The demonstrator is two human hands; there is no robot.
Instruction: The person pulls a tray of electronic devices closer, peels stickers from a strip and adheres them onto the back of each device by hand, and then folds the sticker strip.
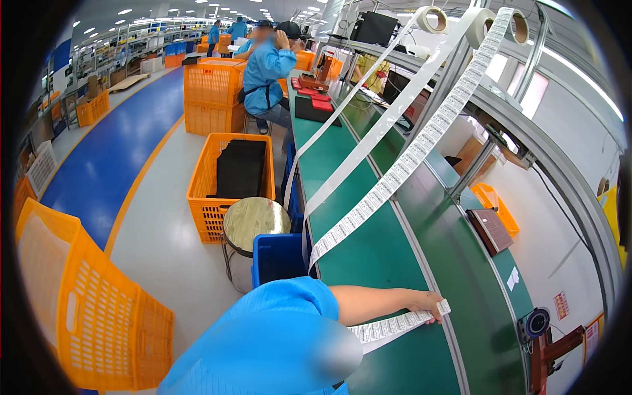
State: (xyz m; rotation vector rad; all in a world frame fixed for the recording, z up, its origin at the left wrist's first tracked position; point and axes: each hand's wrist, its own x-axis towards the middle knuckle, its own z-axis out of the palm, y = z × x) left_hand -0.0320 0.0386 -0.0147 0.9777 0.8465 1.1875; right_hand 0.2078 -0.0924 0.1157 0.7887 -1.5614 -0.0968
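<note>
The left hand [426, 304] is over the bench [365, 247], by the metal rail [453, 345] that runs lengthwise between the bench's left and right edges. Its fingers are closed on a printed label strip [395, 325], with a short end of the strip jutting out past the fingertips toward the bench's right edge. From the hand, the strip runs back toward the bench's left edge, where a blurred patch hides its nearer part. The forearm is bare below a short blue sleeve [309, 296]. The right hand is out of view, so I cannot tell how its fingers stand. Above the bench, three rolls [431, 20] hang from a metal frame [526, 125]; a narrow pale strip [355, 95], a wider plain strip [388, 122] and a printed strip [421, 145] slope down from them to the bench's left edge. Whether the printed one joins the strip in the hand cannot be seen. Off that left edge stand a blue bin [276, 236], a round stool [255, 222] and an orange crate [207, 207] holding black pieces [242, 168]. At the right edge lies a brown box [490, 230], near an orange tray [501, 209]. Toward the far end, a seated co-worker [268, 76] raises a hand to the head, beside red pieces [321, 104] on the bench.
</note>
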